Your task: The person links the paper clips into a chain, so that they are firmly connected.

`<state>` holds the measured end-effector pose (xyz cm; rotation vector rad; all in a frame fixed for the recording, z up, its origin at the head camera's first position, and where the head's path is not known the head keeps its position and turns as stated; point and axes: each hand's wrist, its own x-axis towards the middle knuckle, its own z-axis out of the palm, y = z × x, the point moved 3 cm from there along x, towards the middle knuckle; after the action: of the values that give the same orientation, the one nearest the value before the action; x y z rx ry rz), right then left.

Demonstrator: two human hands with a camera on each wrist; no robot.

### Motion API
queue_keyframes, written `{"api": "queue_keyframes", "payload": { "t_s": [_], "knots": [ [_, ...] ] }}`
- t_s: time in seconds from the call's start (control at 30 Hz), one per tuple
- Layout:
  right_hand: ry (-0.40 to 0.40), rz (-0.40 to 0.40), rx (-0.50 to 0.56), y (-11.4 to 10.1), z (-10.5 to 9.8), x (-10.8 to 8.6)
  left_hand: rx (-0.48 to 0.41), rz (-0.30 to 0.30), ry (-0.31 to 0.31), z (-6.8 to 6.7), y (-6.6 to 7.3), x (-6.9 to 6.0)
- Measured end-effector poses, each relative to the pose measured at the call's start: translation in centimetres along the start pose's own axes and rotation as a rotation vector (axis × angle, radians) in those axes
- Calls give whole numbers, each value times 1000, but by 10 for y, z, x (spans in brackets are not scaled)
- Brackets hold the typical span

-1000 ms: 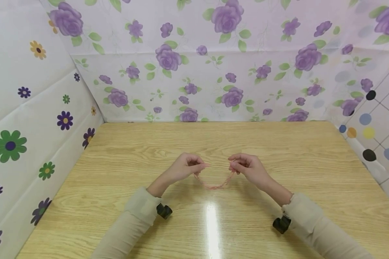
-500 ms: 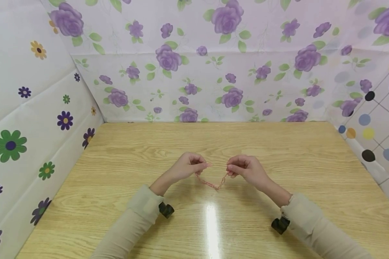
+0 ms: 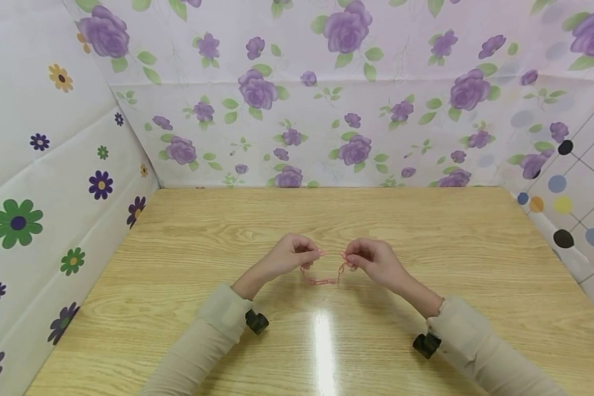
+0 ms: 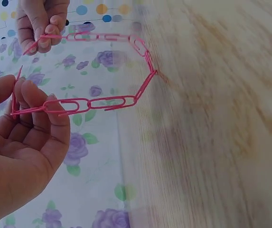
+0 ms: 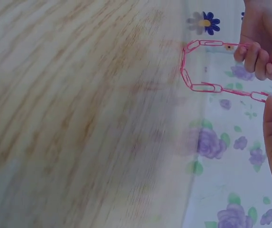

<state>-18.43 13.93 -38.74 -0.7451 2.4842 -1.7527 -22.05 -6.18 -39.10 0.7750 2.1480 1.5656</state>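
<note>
A chain of pink paper clips (image 3: 323, 282) hangs in a U between my two hands, over the middle of the table. My left hand (image 3: 293, 256) pinches the clip at one end, and that clip's tip sticks out past the fingers toward the other hand. Opposite it, my right hand (image 3: 378, 262) pinches the chain near its other end, with a pink tip poking out. A small gap separates the two ends. In the left wrist view the linked paper clips (image 4: 109, 101) show clearly; fingers hide parts of the end clips.
The wood-grain table (image 3: 218, 220) spreads beneath both hands. A purple-flowered sheet (image 3: 297, 110) stands behind it, with a daisy-patterned sheet (image 3: 39, 176) at left and a dotted one (image 3: 579, 203) at right. Each wrist carries a small black camera (image 3: 256, 321).
Both hands have come slightly closer together, the left drifting right. The right fingers have shifted their hold on the chain, and its hanging loop has changed shape.
</note>
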Motion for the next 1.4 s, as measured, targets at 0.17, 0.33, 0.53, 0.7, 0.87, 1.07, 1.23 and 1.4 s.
{"api": "queue_keyframes", "payload": {
  "t_s": [0.17,0.33,0.53,0.7,0.87,1.07,1.23,1.4],
  "knots": [
    [74,-144,-73,-26,2,1,-14,-42,-21,2,0,4],
    [126,-206,-150,-39,7,3,-58,-66,-25,4,-1,7],
    [143,-310,-173,-28,13,6,-143,-90,-16,8,-2,10],
    [166,-373,-210,-8,16,9,-173,-87,-19,11,-2,11],
    [164,-417,-276,-3,15,8,-187,-84,-14,12,-1,11],
    [123,-384,-350,0,13,5,-176,-73,-7,8,0,8],
    [-38,-122,-213,6,14,6,-174,-39,-23,9,1,7],
    [-173,203,78,13,14,4,-174,-17,-5,9,3,6]
  ]
}}
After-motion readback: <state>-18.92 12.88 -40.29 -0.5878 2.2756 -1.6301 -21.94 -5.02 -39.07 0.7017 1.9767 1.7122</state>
